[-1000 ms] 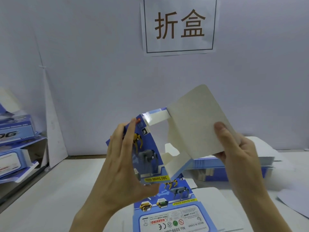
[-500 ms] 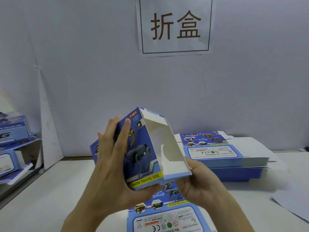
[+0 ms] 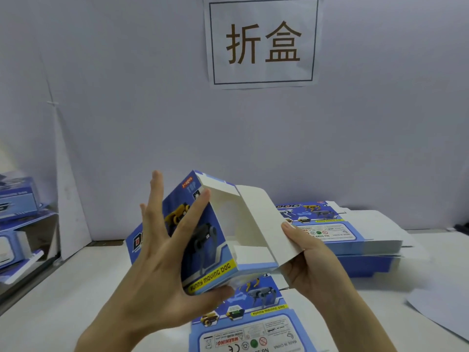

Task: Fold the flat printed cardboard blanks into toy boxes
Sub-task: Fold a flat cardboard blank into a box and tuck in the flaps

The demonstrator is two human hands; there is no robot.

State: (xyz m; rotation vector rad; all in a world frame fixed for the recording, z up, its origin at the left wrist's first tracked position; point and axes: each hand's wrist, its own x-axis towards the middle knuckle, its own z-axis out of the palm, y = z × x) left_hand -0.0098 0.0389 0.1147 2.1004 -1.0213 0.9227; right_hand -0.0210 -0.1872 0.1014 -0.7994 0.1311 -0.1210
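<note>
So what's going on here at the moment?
A person is folding a blue toy box held up above the table. The left hand holds the box body from its printed side, thumb under the lower edge. The right hand pinches the white lid flap, which stands open, so that end is not closed. A flat blank lies beneath, with a stack of blanks behind.
</note>
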